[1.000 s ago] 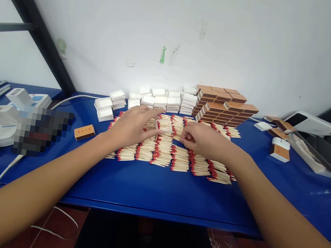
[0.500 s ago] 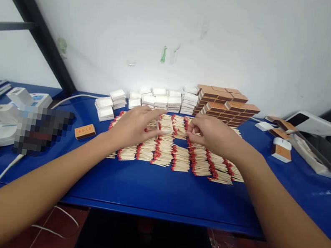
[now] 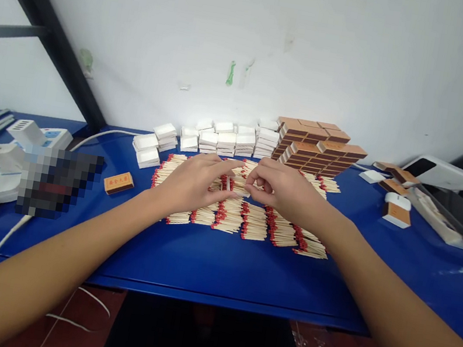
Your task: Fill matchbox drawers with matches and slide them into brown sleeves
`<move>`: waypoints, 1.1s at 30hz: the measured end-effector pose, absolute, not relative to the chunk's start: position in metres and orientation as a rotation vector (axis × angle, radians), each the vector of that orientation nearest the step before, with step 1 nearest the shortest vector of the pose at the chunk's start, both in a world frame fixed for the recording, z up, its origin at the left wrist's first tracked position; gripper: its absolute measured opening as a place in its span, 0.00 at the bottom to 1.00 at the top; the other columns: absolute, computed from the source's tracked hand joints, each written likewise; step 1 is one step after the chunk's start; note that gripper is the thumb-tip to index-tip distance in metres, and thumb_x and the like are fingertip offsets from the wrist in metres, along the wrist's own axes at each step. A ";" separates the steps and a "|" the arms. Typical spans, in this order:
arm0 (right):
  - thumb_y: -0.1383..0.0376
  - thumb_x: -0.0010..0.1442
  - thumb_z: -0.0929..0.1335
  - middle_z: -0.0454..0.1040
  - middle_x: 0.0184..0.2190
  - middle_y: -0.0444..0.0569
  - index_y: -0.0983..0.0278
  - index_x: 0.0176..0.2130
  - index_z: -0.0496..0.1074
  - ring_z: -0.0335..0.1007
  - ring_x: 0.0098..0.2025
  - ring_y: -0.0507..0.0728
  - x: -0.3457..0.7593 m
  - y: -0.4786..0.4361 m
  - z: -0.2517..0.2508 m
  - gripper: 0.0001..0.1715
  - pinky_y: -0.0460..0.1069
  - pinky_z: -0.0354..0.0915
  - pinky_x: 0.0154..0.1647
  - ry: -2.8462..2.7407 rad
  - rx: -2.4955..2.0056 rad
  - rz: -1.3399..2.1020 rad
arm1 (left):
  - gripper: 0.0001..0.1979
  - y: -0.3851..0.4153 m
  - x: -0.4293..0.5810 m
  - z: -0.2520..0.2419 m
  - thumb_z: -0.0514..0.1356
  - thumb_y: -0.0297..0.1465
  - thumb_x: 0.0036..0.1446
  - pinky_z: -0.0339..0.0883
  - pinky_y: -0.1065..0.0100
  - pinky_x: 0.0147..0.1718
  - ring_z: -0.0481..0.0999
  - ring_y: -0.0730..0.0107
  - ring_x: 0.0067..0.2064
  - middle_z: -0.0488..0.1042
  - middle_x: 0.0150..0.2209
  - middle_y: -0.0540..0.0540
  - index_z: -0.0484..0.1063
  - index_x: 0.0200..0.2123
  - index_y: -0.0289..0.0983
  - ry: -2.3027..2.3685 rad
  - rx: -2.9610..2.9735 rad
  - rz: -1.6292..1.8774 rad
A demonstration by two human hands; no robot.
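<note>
1. The right hand (image 3: 282, 189) has shifted left over the last half second, from above the right-hand piles to beside the left hand (image 3: 192, 182); that puts its fingertips next to the white tray (image 3: 228, 183), where the work appears centred.
2. The tray shows between the left thumb and index finger, which stand wide apart; whether they grip it, I cannot tell.
3. The right hand is curled narrow, thumb near fingertips; I cannot tell whether it pinches any matches.
4. Both palms face down, wrists angled inward, above rows of red-tipped matches (image 3: 255, 223) on the blue surface (image 3: 216, 266).
</note>
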State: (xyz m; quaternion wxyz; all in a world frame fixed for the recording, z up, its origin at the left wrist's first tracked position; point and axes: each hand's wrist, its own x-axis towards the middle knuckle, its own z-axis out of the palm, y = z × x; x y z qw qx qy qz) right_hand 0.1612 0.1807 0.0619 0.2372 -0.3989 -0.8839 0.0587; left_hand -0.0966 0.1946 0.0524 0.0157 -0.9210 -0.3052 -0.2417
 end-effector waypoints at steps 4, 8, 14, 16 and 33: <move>0.63 0.70 0.67 0.73 0.37 0.50 0.62 0.39 0.74 0.67 0.34 0.55 0.161 0.180 0.061 0.08 0.50 0.59 0.35 -2.426 -1.064 0.144 | 0.29 0.193 -0.096 0.053 0.64 0.46 0.71 0.73 0.56 0.49 0.80 0.54 0.51 0.83 0.49 0.41 0.66 0.69 0.42 -0.940 -2.886 -0.778; 0.60 0.73 0.68 0.74 0.38 0.51 0.62 0.41 0.75 0.68 0.35 0.56 0.161 0.180 0.064 0.10 0.51 0.59 0.35 -2.424 -1.093 0.157 | 0.30 0.194 -0.097 0.052 0.65 0.46 0.70 0.73 0.56 0.50 0.81 0.54 0.51 0.83 0.49 0.42 0.66 0.69 0.43 -0.955 -2.881 -0.802; 0.60 0.72 0.68 0.75 0.36 0.51 0.63 0.39 0.76 0.68 0.37 0.58 0.169 0.184 0.072 0.10 0.52 0.59 0.37 -2.350 -1.216 0.102 | 0.29 0.198 -0.101 0.056 0.68 0.43 0.68 0.74 0.56 0.51 0.81 0.54 0.54 0.83 0.52 0.42 0.68 0.67 0.42 -0.989 -2.839 -0.861; 0.61 0.70 0.69 0.75 0.34 0.51 0.62 0.36 0.75 0.68 0.35 0.58 0.172 0.186 0.072 0.11 0.52 0.58 0.36 -2.404 -1.284 0.130 | 0.29 0.200 -0.103 0.056 0.69 0.41 0.68 0.74 0.54 0.54 0.81 0.53 0.55 0.84 0.52 0.43 0.67 0.68 0.41 -0.989 -2.833 -0.873; 0.71 0.63 0.69 0.76 0.34 0.50 0.61 0.30 0.70 0.68 0.36 0.58 0.165 0.186 0.066 0.10 0.52 0.58 0.37 -2.581 -1.496 0.302 | 0.29 0.204 -0.105 0.056 0.68 0.42 0.68 0.73 0.51 0.56 0.80 0.51 0.57 0.84 0.52 0.44 0.66 0.68 0.42 -1.004 -2.785 -0.841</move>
